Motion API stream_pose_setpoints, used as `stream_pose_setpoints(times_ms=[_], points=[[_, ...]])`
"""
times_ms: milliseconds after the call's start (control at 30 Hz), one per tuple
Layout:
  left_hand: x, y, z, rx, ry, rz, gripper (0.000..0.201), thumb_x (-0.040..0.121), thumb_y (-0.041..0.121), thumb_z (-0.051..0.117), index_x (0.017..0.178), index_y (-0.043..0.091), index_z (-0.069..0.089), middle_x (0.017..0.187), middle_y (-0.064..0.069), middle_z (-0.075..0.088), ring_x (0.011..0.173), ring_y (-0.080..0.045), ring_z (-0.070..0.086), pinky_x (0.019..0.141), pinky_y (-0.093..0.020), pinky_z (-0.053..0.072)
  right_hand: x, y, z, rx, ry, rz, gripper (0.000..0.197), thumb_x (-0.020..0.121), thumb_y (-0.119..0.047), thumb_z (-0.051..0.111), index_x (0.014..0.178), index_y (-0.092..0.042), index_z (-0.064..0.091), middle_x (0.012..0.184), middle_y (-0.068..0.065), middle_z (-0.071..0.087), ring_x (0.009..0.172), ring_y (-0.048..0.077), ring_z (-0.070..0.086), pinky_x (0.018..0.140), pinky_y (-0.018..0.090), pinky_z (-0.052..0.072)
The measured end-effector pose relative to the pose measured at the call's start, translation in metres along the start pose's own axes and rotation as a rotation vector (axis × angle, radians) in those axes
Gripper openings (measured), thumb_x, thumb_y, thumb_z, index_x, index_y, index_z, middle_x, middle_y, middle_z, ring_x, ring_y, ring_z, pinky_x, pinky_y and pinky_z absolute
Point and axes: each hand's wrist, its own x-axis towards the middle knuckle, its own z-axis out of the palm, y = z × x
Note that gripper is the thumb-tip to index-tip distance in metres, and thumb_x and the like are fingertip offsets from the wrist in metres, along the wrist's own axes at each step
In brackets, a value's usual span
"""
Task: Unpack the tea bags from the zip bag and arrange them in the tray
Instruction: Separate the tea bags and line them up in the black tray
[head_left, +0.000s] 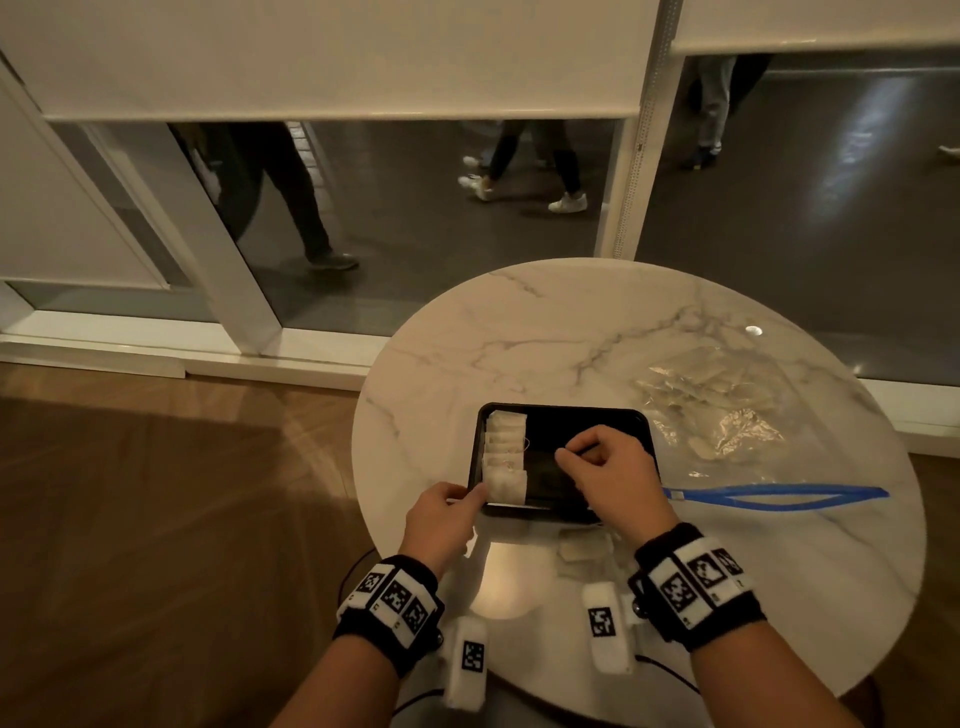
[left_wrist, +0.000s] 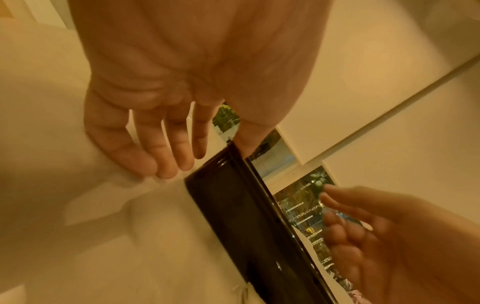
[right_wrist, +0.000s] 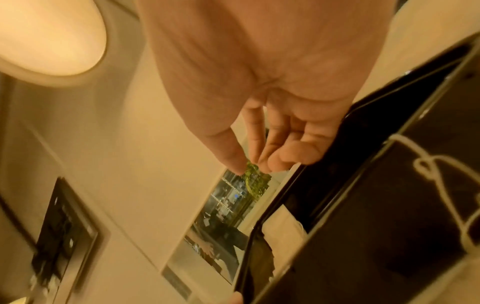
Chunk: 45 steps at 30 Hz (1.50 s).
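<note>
A black tray (head_left: 640, 422) sits mid-table with a column of white tea bags (head_left: 506, 457) along its left side. My left hand (head_left: 470, 493) is at the tray's near-left corner, with the thumb by the rim next to the nearest tea bag. The fingers hang straight beside the tray's outer wall (left_wrist: 233, 205). My right hand (head_left: 566, 460) hovers over the tray's bare floor, fingers loosely curled, thumb and forefinger close. Nothing shows between them in the right wrist view, where a white string (right_wrist: 428, 164) lies on the tray floor. The clear zip bag (head_left: 727, 410), with tea bags inside, lies right of the tray.
The round marble table (head_left: 571, 332) stands by a glass wall. The bag's blue zip strip (head_left: 779, 496) lies open toward the table's right side. A few loose tea bags (head_left: 584, 551) lie between the tray and the near edge. Wooden floor is on the left.
</note>
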Motion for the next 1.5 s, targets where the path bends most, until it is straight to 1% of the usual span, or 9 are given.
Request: stream_pose_setpoints(times_ms=[133,267,333,433,667,1100,1333,1433,1500], points=[[0.003,-0.002,0.002,-0.073,-0.041,-0.030,0.047,0.081,0.059,0.065,0.095,0.014,0.068,0.071,-0.002,0.062,0.063,-0.019,0.055,0.059,-0.033,0.044,-0.019,0.014,-0.022,0.040,-0.077,0.050,0.008,0.090,-0.021,0.071,0.083,-0.019,0.073,0.074,0.002,0.073,0.067,0.014,0.069,0.063,0.025,0.055],[0.004,-0.002,0.003,-0.028,-0.051,-0.014,0.051,0.080,0.061,0.064,0.090,0.011,0.068,0.071,-0.002,0.061,0.065,-0.021,0.055,0.064,-0.034,0.045,-0.035,0.034,-0.022,-0.195,-0.227,0.071,0.011,0.089,-0.024,0.073,0.079,-0.022,0.076,0.067,-0.004,0.071,0.063,0.004,0.065,0.060,0.019,0.051],[0.005,-0.004,0.005,0.019,-0.037,0.003,0.046,0.085,0.058,0.066,0.092,0.012,0.068,0.075,-0.003,0.062,0.067,-0.021,0.057,0.066,-0.034,0.047,-0.038,0.045,-0.015,-0.361,-0.285,0.050,0.004,0.086,-0.026,0.076,0.090,-0.026,0.076,0.082,-0.009,0.071,0.078,0.003,0.066,0.072,0.019,0.053],[0.008,-0.007,0.005,0.041,-0.026,0.016,0.045,0.084,0.057,0.067,0.092,0.013,0.069,0.078,-0.003,0.064,0.070,-0.021,0.059,0.068,-0.035,0.049,-0.041,0.057,-0.002,-0.548,-0.333,0.028,0.032,0.080,-0.029,0.081,0.110,-0.031,0.071,0.099,-0.009,0.064,0.097,0.010,0.063,0.091,0.028,0.054],[0.010,-0.011,0.004,0.062,-0.022,0.020,0.044,0.084,0.057,0.068,0.091,0.014,0.069,0.078,-0.002,0.064,0.072,-0.021,0.059,0.071,-0.034,0.050,-0.043,0.059,0.007,-0.648,-0.329,-0.016,0.066,0.077,-0.027,0.081,0.136,-0.032,0.053,0.123,-0.003,0.062,0.109,0.018,0.061,0.095,0.034,0.054],[0.011,-0.013,0.006,0.066,-0.011,0.009,0.041,0.083,0.056,0.069,0.091,0.015,0.070,0.077,-0.001,0.063,0.070,-0.020,0.058,0.070,-0.033,0.048,-0.052,0.059,0.002,-0.667,-0.192,-0.108,0.021,0.094,-0.039,0.061,0.110,-0.032,0.073,0.098,-0.012,0.071,0.085,0.006,0.064,0.082,0.027,0.056],[0.000,-0.006,0.006,0.022,-0.002,-0.004,0.046,0.082,0.057,0.068,0.102,0.016,0.066,0.086,-0.005,0.065,0.074,-0.023,0.060,0.070,-0.035,0.050,-0.051,0.051,-0.014,-0.232,-0.259,-0.023,0.009,0.093,-0.031,0.068,0.094,-0.029,0.076,0.079,-0.009,0.070,0.077,0.003,0.064,0.066,0.014,0.043],[-0.014,0.002,0.006,0.016,0.119,0.050,0.048,0.089,0.056,0.061,0.122,0.022,0.053,0.113,-0.006,0.060,0.101,-0.029,0.062,0.092,-0.044,0.054,-0.052,0.045,-0.021,0.015,-0.263,0.038,0.009,0.091,-0.026,0.071,0.088,-0.024,0.079,0.074,-0.009,0.070,0.072,0.005,0.062,0.064,0.017,0.043],[-0.032,0.012,0.007,0.050,0.253,0.192,0.037,0.094,0.050,0.059,0.122,0.028,0.051,0.117,-0.002,0.055,0.103,-0.023,0.059,0.094,-0.042,0.053,-0.052,0.042,-0.025,0.142,-0.269,0.099,0.011,0.091,-0.026,0.070,0.087,-0.020,0.079,0.073,-0.006,0.067,0.069,0.009,0.058,0.057,0.021,0.045]])
